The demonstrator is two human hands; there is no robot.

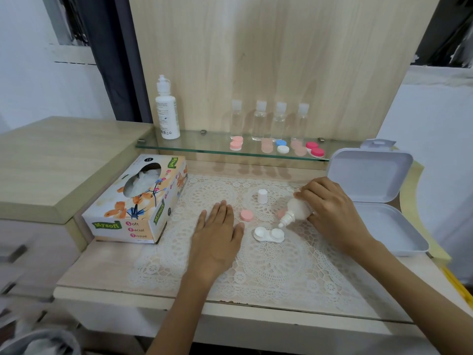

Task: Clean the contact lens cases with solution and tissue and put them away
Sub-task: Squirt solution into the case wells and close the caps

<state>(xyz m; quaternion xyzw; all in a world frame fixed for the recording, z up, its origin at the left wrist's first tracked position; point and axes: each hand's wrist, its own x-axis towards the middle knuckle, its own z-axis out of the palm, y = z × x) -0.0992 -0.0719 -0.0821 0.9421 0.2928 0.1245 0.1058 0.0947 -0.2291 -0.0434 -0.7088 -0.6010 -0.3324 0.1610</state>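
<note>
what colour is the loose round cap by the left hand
Plain pink; the cap shows best in the head view.

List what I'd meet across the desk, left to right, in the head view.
tissue box → left hand flat on the mat → pink cap → open white lens case → small bottle, tilted → right hand holding it → open white box
</note>
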